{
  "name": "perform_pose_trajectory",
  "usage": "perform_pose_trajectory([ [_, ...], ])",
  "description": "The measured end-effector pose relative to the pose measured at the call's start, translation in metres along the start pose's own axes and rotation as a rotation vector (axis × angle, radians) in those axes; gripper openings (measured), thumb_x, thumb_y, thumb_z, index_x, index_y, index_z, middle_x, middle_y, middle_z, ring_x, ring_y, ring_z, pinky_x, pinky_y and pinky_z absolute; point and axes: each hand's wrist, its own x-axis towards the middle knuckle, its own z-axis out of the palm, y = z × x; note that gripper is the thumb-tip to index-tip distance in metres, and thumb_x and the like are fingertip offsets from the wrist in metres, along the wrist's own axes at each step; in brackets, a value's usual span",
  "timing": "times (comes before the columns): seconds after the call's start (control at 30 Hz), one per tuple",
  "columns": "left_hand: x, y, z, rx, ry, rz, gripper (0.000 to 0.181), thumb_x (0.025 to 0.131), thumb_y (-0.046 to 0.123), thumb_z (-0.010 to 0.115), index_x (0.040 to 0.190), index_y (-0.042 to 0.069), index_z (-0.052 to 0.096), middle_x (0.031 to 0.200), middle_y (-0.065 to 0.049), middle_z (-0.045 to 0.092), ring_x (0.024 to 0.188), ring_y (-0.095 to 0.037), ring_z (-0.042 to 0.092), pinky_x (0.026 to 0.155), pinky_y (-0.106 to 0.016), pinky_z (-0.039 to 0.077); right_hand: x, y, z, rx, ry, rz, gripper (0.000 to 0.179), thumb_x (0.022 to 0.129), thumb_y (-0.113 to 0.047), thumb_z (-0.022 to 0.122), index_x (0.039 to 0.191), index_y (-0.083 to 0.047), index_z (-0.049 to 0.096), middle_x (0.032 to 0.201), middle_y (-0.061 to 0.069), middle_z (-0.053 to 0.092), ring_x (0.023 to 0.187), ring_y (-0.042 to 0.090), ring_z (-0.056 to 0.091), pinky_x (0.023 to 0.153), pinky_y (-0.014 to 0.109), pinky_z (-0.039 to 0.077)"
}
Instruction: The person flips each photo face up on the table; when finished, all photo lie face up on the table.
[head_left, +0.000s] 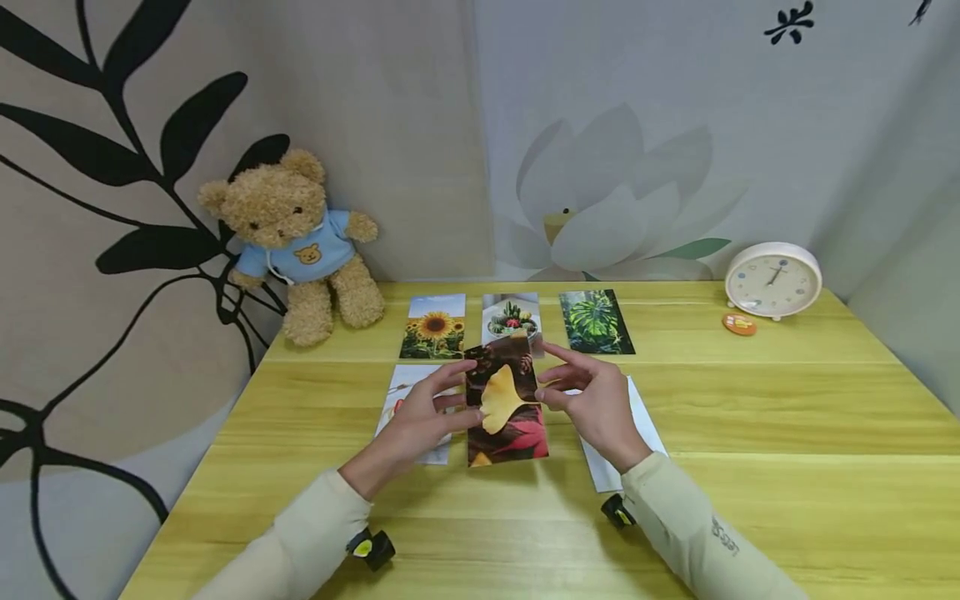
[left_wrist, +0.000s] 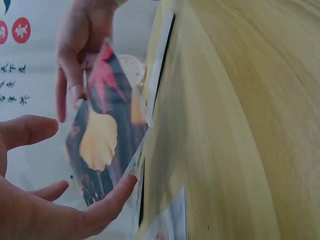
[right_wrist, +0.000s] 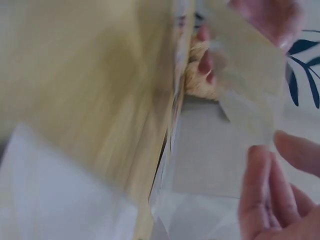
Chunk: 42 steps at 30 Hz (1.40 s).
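Note:
In the head view a photo card (head_left: 504, 396) with a yellow leaf on a dark, red-edged ground is held up above the table. My right hand (head_left: 596, 404) pinches its right edge between thumb and fingers. On the card's other side is my left hand (head_left: 423, 417), thumb and fingers spread apart around the left edge. The left wrist view shows that hand's fingers (left_wrist: 107, 207) by the card, with a wide gap to the thumb. From the right wrist view, the card's pale back (right_wrist: 250, 75) faces me, blurred.
Behind lie a sunflower card (head_left: 435, 327), a cactus card (head_left: 498, 310) partly covered, and a green leaf card (head_left: 596, 321). A white card (head_left: 645, 417) and a pale card (head_left: 397, 392) lie beneath my hands. A teddy bear (head_left: 300, 242), clock (head_left: 774, 281) and orange disc (head_left: 739, 324) stand farther back.

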Motion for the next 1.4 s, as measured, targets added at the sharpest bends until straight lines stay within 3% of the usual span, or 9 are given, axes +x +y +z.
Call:
perform_pose_trajectory([
  [0.2, 0.001, -0.001, -0.002, 0.056, 0.000, 0.001, 0.063, 0.095, 0.011, 0.067, 0.152, 0.021, 0.043, 0.162, -0.017, 0.032, 0.142, -0.042, 0.043, 0.108, -0.054, 0.049, -0.003, 0.005, -0.004, -0.280, -0.065, -0.072, 0.065, 0.083, -0.007, 0.079, 0.144, -0.014, 0.057, 0.099, 0.007, 0.079, 0.083, 0.017, 0.073, 0.065, 0.026, 0.053],
  [0.6, 0.011, -0.007, 0.004, 0.263, -0.056, -0.032, 0.053, 0.097, 0.021, 0.065, 0.147, 0.020, 0.050, 0.154, -0.015, 0.047, 0.142, -0.036, 0.046, 0.113, -0.059, 0.040, -0.008, 0.007, -0.007, -0.333, -0.281, 0.064, 0.072, 0.091, -0.027, 0.074, 0.153, -0.011, 0.041, 0.112, 0.013, 0.076, 0.086, 0.017, 0.074, 0.073, 0.033, 0.058],
  [0.73, 0.016, -0.005, 0.006, 0.367, -0.079, -0.019, 0.049, 0.098, 0.023, 0.063, 0.145, 0.019, 0.052, 0.121, -0.014, 0.064, 0.102, -0.025, 0.061, 0.088, -0.044, 0.052, -0.008, 0.007, -0.007, -0.343, -0.315, 0.082, 0.072, 0.094, -0.030, 0.071, 0.154, -0.008, 0.038, 0.116, 0.018, 0.074, 0.081, 0.015, 0.074, 0.072, 0.033, 0.059],
  [0.83, 0.020, -0.005, 0.007, 0.440, -0.101, -0.014, 0.047, 0.098, 0.026, 0.062, 0.144, 0.019, 0.053, 0.102, -0.010, 0.063, 0.079, -0.018, 0.051, 0.072, -0.034, 0.043, -0.008, 0.007, -0.005, -0.357, -0.323, 0.099, 0.071, 0.095, -0.031, 0.069, 0.155, -0.009, 0.037, 0.119, 0.020, 0.073, 0.077, 0.013, 0.073, 0.073, 0.034, 0.059],
  [0.97, 0.022, -0.005, 0.007, 0.489, -0.097, -0.024, 0.048, 0.098, 0.028, 0.061, 0.145, 0.021, 0.053, 0.111, -0.004, 0.065, 0.081, -0.016, 0.054, 0.073, -0.034, 0.043, -0.007, 0.008, -0.002, -0.375, -0.334, 0.100, 0.071, 0.096, -0.030, 0.068, 0.156, -0.012, 0.036, 0.122, 0.021, 0.071, 0.075, 0.012, 0.072, 0.073, 0.032, 0.057],
  [1.03, 0.023, -0.005, 0.007, 0.500, -0.096, -0.033, 0.049, 0.098, 0.029, 0.060, 0.146, 0.021, 0.052, 0.103, -0.003, 0.065, 0.068, -0.016, 0.050, 0.070, -0.034, 0.043, -0.007, 0.008, -0.001, -0.385, -0.336, 0.090, 0.071, 0.096, -0.031, 0.067, 0.156, -0.011, 0.035, 0.122, 0.023, 0.071, 0.075, 0.011, 0.071, 0.072, 0.032, 0.056],
  [1.13, 0.024, -0.004, 0.008, 0.506, -0.106, -0.040, 0.050, 0.099, 0.028, 0.060, 0.148, 0.020, 0.050, 0.075, 0.002, 0.057, 0.051, -0.013, 0.035, 0.061, -0.031, 0.041, -0.006, 0.008, 0.000, -0.400, -0.327, 0.084, 0.071, 0.096, -0.031, 0.067, 0.156, -0.011, 0.036, 0.123, 0.024, 0.070, 0.070, 0.011, 0.070, 0.073, 0.033, 0.056],
  [1.23, 0.024, -0.003, 0.010, 0.508, -0.127, -0.037, 0.052, 0.099, 0.028, 0.058, 0.150, 0.019, 0.047, 0.053, 0.006, 0.036, 0.043, -0.011, 0.022, 0.052, -0.029, 0.036, -0.006, 0.009, 0.002, -0.412, -0.318, 0.092, 0.070, 0.096, -0.031, 0.067, 0.156, -0.012, 0.035, 0.125, 0.025, 0.069, 0.064, 0.011, 0.069, 0.075, 0.035, 0.057],
  [1.4, 0.023, -0.001, 0.011, 0.541, -0.130, -0.014, 0.054, 0.099, 0.026, 0.058, 0.150, 0.017, 0.047, 0.046, 0.010, 0.029, 0.039, -0.009, 0.022, 0.045, -0.026, 0.031, -0.006, 0.010, 0.001, -0.424, -0.321, 0.098, 0.071, 0.097, -0.032, 0.066, 0.157, -0.012, 0.034, 0.127, 0.027, 0.068, 0.062, 0.012, 0.069, 0.078, 0.038, 0.058],
])
